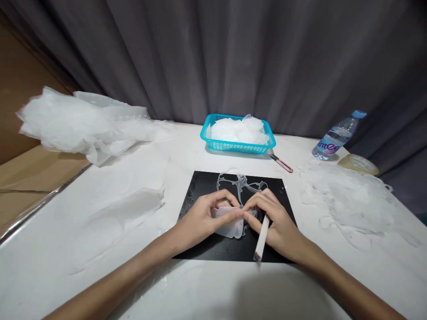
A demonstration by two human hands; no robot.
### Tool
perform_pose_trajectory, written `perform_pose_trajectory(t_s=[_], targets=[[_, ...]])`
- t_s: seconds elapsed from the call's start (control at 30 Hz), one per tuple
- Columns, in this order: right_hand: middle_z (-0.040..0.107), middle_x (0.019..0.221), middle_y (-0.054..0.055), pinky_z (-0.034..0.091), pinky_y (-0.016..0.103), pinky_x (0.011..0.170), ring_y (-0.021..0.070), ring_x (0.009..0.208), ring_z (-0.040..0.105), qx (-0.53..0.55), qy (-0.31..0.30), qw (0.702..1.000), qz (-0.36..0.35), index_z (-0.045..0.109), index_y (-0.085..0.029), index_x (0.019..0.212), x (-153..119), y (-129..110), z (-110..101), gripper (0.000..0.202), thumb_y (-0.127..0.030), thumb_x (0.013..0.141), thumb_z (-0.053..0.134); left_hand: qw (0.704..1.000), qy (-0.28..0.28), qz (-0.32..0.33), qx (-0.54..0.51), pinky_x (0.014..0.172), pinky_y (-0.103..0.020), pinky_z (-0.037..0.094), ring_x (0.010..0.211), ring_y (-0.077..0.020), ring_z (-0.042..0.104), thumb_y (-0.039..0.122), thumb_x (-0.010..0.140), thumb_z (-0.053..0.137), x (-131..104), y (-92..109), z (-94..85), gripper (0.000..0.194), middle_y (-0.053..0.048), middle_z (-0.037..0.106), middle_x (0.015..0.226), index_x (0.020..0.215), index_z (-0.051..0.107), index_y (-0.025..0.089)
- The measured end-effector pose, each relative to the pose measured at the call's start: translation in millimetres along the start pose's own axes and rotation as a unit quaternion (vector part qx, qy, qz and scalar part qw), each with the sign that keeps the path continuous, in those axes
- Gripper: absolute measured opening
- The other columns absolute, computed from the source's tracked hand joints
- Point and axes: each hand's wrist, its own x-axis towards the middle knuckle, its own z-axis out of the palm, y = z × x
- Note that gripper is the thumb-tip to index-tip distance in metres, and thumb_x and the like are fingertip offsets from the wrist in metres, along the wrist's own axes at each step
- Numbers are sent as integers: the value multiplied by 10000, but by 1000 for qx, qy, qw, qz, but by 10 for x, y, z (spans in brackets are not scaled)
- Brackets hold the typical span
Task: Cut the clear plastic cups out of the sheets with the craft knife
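Over a black mat [213, 249], my left hand [208, 215] pinches a translucent white flat piece [230, 227] with a rounded, notched edge. My right hand [275, 222] meets it at the fingertips, pinching at the piece's upper right edge. Tucked in the right hand's palm is a slim white stick-like tool [262, 240] with a dark tip, pointing down toward the mat's front edge. Thin translucent frame-like strips [240, 181] spread across the mat behind and beneath the fingers. What exactly lies between the fingertips is hidden.
Behind the mat stands a turquoise basket [238, 147] filled with white pieces, with pink-handled snips [282, 163] beside it. A water bottle [336, 138], a tape roll [358, 164] and a heap of translucent scraps [356, 200] are at right. Bagged white material [90, 124] lies left.
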Motion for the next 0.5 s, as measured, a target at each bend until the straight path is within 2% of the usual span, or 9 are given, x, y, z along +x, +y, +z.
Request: perform_pose_trajectory(t_s=[0.1, 0.27, 0.33, 0.4, 0.47, 0.5], targets=[[665, 924, 26, 475, 363, 819, 209, 920, 538, -45, 10, 998, -35, 605, -228, 976, -28, 28, 47, 73, -166, 1012, 592, 999, -4, 12, 43, 688, -236, 441, 805, -164, 640, 485, 1006, 631, -18, -7, 31, 324, -9, 727, 883, 956, 744, 186], [626, 825, 24, 444, 337, 729, 193, 798, 524, -164, 27, 980, -113, 538, -207, 871, -18, 19, 117, 160, -75, 962, 536, 994, 15, 24, 109, 688, -245, 444, 776, -163, 657, 479, 1027, 587, -33, -101, 126, 339, 4, 734, 842, 915, 713, 185], [587, 754, 17, 405, 343, 681, 187, 721, 495, -227, 39, 960, -158, 521, -207, 821, -21, -39, 139, 200, -39, 929, 523, 988, 55, 34, 138, 645, -242, 420, 711, -148, 626, 460, 1029, 577, 19, -158, 94, 321, 16, 700, 781, 904, 679, 184], [554, 699, 8, 357, 349, 635, 182, 667, 463, -265, 58, 941, -202, 506, -211, 786, -39, -114, 143, 225, -16, 894, 530, 980, 135, 42, 139, 588, -235, 388, 632, -132, 562, 443, 1014, 593, 101, -207, -18, 299, 32, 628, 702, 879, 637, 180], [550, 682, 1, 327, 346, 617, 174, 646, 454, -263, 80, 935, -224, 500, -211, 779, -62, -161, 115, 229, -8, 878, 541, 975, 199, 49, 91, 544, -226, 374, 587, -120, 524, 449, 991, 627, 178, -225, -177, 294, 38, 598, 684, 880, 613, 177], [554, 687, -1, 325, 343, 618, 170, 642, 457, -256, 89, 938, -215, 504, -209, 786, -69, -160, 86, 222, -14, 885, 544, 978, 197, 51, 55, 541, -223, 386, 585, -118, 533, 460, 992, 632, 201, -219, -251, 294, 33, 615, 702, 915, 617, 177]])
